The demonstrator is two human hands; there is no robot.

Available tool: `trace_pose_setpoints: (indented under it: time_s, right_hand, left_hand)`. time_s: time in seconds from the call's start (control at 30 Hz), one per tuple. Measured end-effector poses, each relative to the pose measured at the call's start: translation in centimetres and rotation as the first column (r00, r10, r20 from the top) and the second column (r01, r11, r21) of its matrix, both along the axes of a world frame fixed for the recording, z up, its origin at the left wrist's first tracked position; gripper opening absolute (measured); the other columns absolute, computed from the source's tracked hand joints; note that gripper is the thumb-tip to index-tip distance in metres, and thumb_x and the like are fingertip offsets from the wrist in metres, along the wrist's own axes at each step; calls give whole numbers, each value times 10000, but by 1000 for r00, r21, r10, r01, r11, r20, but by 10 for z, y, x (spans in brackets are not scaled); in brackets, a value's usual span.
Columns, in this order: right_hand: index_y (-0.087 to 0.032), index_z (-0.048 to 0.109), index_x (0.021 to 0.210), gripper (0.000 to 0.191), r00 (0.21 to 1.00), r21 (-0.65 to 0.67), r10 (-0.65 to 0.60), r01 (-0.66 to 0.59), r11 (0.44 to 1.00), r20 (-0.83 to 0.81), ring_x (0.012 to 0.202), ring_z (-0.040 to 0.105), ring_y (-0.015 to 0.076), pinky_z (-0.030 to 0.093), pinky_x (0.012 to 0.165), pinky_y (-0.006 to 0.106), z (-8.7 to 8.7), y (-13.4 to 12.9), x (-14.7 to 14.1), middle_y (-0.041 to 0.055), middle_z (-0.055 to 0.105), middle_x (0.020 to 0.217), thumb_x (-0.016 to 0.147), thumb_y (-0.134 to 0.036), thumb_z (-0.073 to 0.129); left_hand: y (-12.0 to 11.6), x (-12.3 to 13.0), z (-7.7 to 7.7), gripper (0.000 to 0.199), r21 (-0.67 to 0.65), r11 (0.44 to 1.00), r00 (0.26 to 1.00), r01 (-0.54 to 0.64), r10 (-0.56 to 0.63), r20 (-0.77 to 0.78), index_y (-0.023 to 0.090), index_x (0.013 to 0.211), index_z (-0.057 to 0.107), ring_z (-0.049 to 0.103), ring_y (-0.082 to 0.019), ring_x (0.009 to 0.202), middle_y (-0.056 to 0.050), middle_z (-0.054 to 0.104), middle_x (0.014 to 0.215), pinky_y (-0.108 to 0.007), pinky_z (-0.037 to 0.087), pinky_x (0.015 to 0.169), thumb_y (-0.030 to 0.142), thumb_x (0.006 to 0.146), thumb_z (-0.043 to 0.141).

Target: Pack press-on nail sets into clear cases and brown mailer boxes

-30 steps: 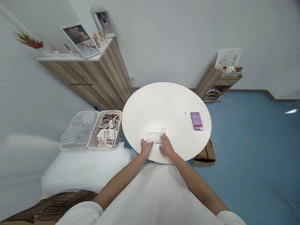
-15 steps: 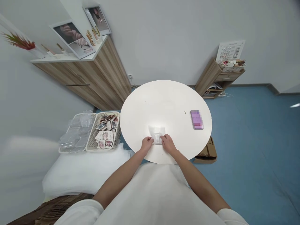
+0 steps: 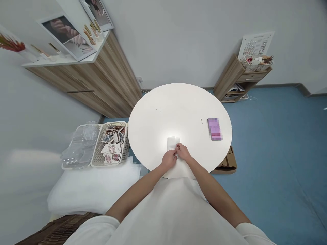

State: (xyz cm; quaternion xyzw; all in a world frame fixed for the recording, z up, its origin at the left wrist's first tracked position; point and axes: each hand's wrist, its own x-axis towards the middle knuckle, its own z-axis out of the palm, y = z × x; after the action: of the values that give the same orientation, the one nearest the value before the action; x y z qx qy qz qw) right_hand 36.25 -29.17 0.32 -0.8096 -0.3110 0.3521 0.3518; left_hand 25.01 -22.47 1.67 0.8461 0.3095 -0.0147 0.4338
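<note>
White wrap (image 3: pixel 171 143) — flat on the near part of the white surface (image 3: pixel 178 109) | right hand (image 3: pixel 183 151): fingers pinching its near right edge | left hand (image 3: pixel 169 160): fingers curled close by, grip hidden from me | looks partly folded, I judge; remainder unclear | purple item (image 3: pixel 215 129) pixelated, cards (image 3: pixel 111 149) too small — I read no brands

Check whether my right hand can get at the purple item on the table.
Probably yes: nothing visible stands between your right hand and the purple item, farther right on the table. That hand is at the white sheet and may need freeing first.
</note>
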Motion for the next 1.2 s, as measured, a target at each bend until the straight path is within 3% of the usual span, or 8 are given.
trace_pose_setpoints:
  time_s: [0.17,0.3,0.43,0.5,0.6,0.73,0.97,1.2]
  right_hand:
    - [-207,457,829,105,992,-64,11,-3,998,124,565,465,132,346,534,246,-6,6,-8,-13,511,643,753,-204,384]
    - [-204,463,890,153,979,-66,11,3,998,203,618,493,138,375,554,257,-8,4,-14,16,540,766,772,-209,366]
    - [-193,412,1049,279,978,28,-121,118,993,170,692,523,151,439,625,294,-8,-5,-19,31,528,849,774,-232,380]
    - [-188,401,1091,312,964,95,-155,137,986,218,839,527,170,453,704,324,-6,-13,-22,70,507,980,781,-208,363]
    - [-195,411,1132,343,946,138,1,-48,989,325,1130,394,205,392,880,379,-3,-26,-25,108,404,1213,791,-187,367]
    - [-199,354,1219,563,879,21,326,-355,935,349,1260,230,250,296,980,416,-2,-37,-22,106,217,1385,699,-251,563]
    - [-198,420,1165,448,822,-109,411,-402,909,393,1152,421,229,406,865,364,3,-29,-14,112,313,1356,727,-113,449]
    - [-161,450,1147,473,774,-121,491,-487,865,400,1067,478,248,390,866,383,14,-64,-37,141,432,1264,681,-207,514]
  left_hand:
    - [15,-13,8,189,-105,994,993,-26,38,116,235,872,598,554,-212,824,-40,613,848,-347,417,797,197,696,539]
    - [30,-13,11,250,20,1000,995,21,-23,99,242,943,590,459,-244,1051,-71,549,1059,-392,328,936,173,711,531]
    - [31,-7,13,382,147,976,986,162,-166,11,284,1083,517,321,-240,1199,-48,435,1241,-421,239,997,134,732,501]
    - [31,-6,13,387,171,964,978,204,-206,-4,292,1101,503,285,-236,1225,-44,414,1267,-428,217,1007,136,748,482]
    - [33,-7,12,376,183,958,973,222,-230,24,297,1096,512,273,-240,1235,-43,413,1271,-439,203,1014,147,752,481]
    - [37,-10,4,395,143,973,977,182,-195,87,299,1100,513,275,-230,1241,-30,403,1284,-423,206,1027,148,735,500]
    - [39,-11,6,407,-20,989,973,149,-143,183,254,1070,546,357,-242,1187,-64,454,1240,-382,242,1014,196,669,586]
    - [26,-49,22,684,-204,953,955,226,-175,241,256,1008,576,393,-292,1145,-60,540,1132,-370,232,998,351,365,791]
